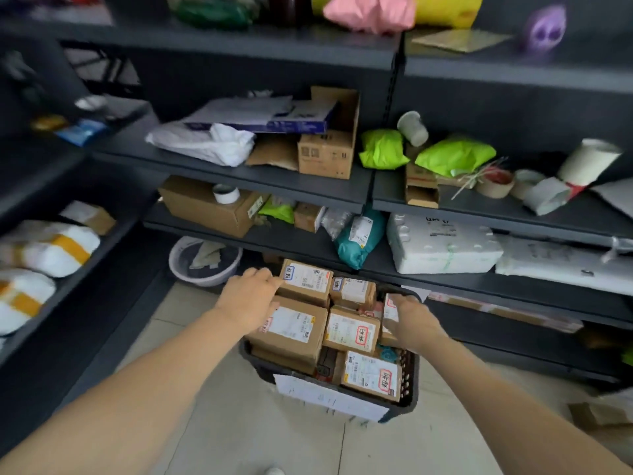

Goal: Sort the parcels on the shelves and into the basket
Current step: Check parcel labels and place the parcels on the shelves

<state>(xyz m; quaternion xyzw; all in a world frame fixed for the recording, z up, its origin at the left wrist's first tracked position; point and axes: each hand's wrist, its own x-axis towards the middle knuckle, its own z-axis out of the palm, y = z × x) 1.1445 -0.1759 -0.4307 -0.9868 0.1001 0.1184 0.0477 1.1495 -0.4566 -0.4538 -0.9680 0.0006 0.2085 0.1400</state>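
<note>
Dark grey shelves (239, 180) stood behind a black basket (409, 382) that sat on pale floor tiles (205, 423). Both bare forearms reached forward and down to the basket from the near side.

The left hand (251, 299) lay at the basket's far left corner, back up, wrist straight. Its fingers (270, 277) stretched fairly flat against the left side of the far parcel (306, 282), a brown box with a white label. They touched it without curling round it, so the hand was relaxed and held nothing. Its thumb rested at the top edge of the large parcel (291, 329) just nearer in the basket.

The right hand (411, 320) came in over the basket's right rim, wrist bent inward. Its fingers and thumb were curled round the edge parcel (389, 311), a small box standing against the basket's right wall.

Between the two hands, in the basket's middle, lay the middle parcel (352, 329), and at the near right corner the near parcel (373, 375), both marked in red. A white sheet (325, 395) hung on the basket's near wall.

Beyond the basket a teal bag (356, 241) leaned on a low shelf, and a grey basin (205, 260) sat on the floor beyond its left side.
</note>
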